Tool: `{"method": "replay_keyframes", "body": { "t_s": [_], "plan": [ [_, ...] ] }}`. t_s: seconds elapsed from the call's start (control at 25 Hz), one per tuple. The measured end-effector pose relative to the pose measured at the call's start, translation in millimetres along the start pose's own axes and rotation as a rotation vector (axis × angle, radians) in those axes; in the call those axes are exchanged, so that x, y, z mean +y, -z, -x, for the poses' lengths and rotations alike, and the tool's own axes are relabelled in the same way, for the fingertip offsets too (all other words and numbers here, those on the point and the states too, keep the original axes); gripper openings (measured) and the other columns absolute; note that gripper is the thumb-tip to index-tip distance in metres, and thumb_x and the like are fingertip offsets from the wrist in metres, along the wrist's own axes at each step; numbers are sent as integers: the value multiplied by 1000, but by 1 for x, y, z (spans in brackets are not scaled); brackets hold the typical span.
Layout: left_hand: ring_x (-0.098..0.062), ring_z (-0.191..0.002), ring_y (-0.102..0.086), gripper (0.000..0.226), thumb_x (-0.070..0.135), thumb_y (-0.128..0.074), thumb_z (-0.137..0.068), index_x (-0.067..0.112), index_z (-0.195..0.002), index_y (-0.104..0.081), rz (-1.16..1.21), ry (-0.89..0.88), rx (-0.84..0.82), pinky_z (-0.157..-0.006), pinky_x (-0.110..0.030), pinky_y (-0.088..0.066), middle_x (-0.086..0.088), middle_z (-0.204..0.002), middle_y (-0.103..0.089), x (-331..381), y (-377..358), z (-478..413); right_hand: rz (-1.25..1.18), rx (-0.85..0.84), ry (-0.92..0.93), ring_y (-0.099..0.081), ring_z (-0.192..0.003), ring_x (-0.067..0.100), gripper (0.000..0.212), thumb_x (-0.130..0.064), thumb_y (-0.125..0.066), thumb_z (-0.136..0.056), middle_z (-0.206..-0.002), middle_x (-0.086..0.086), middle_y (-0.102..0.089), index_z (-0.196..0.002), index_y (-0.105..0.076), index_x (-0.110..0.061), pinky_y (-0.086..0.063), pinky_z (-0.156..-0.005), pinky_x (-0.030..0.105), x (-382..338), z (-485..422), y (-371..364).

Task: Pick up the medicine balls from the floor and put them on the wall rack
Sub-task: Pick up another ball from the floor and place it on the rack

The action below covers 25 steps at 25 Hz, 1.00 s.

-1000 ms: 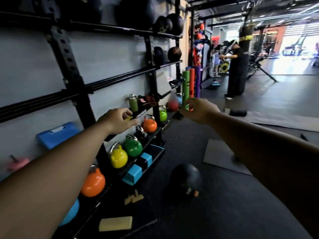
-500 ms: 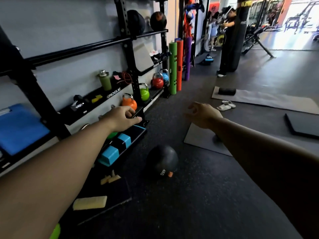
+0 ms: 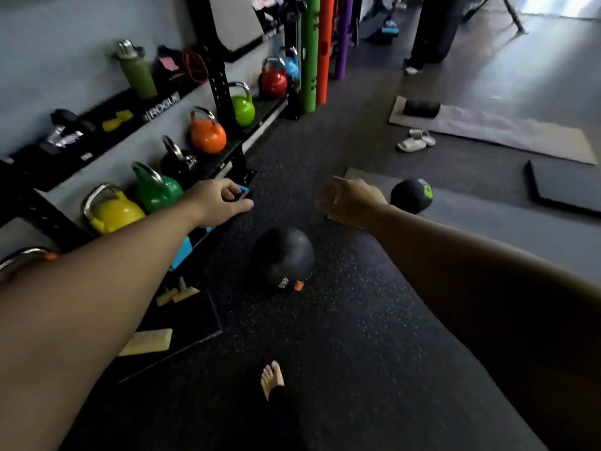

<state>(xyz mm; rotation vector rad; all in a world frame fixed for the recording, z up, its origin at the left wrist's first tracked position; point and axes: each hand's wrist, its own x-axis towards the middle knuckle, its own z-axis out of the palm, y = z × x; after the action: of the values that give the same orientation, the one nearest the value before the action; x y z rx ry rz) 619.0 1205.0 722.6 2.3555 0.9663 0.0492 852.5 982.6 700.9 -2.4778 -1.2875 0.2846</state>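
A black medicine ball [image 3: 282, 258] with an orange mark lies on the dark rubber floor below and between my hands. A second black ball with a green logo [image 3: 412, 195] rests on a grey mat, just right of my right hand. My left hand [image 3: 218, 201] hovers above and left of the near ball, fingers loosely curled, holding nothing. My right hand [image 3: 349, 200] hangs above and right of it, fingers curled in, empty. The black wall rack [image 3: 224, 76] stands along the left wall; its upper shelves are out of frame.
Coloured kettlebells [image 3: 208, 133] line the rack's low shelf. Blue blocks [image 3: 180, 252] and wooden wedges [image 3: 148, 342] sit at its base. My bare foot [image 3: 272, 379] is on the floor. Upright foam tubes [image 3: 309, 50], sandals [image 3: 416, 141], a black pad [image 3: 566, 187] and a standing person [image 3: 429, 30] lie ahead.
My view has tilted down from the rack to the floor. Both hands have lowered toward the near ball, and the second ball on the mat has come into sight.
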Motion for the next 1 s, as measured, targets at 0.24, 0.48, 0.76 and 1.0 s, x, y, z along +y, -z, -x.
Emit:
{"method": "replay_keyframes", "body": {
  "t_s": [0.24,0.48,0.76,1.0],
  "plan": [
    [-16,-103,-67,77,90,-59,-52,40,-111,-65,12,91,-156,-97,-41,-55,14,-110,-69,-59,-46,-113,27,-179,-63,-55,-85,21,56,-79,-46,-78,-111,-3,-67,-116,-59,-40,-44,-68,36,30,-104,-90],
    [-18,-112,-65,60,73,-71,-80,34,-125,-67,33,212,-225,-92,-36,-50,10,-122,-69,-98,-73,-199,39,-281,-25,-57,-116,31,61,-71,-50,-89,-130,2,-60,-137,-53,-34,-46,-85,42,48,-201,-134],
    [-20,-121,-62,72,82,-65,-76,34,-129,-65,104,441,-215,-101,-44,-51,10,-126,-67,-125,-130,-289,41,-461,72,-49,-126,31,62,-69,-48,-93,-138,3,-56,-143,-49,-32,-42,-97,46,111,-331,-205],
    [-15,-117,-60,90,91,-56,-62,34,-131,-67,282,653,-193,-97,-34,-38,9,-127,-67,-192,-244,-382,78,-606,79,-48,-128,31,64,-71,-43,-92,-141,3,-55,-143,-48,-34,-41,-98,48,171,-435,-339]
  ]
}}
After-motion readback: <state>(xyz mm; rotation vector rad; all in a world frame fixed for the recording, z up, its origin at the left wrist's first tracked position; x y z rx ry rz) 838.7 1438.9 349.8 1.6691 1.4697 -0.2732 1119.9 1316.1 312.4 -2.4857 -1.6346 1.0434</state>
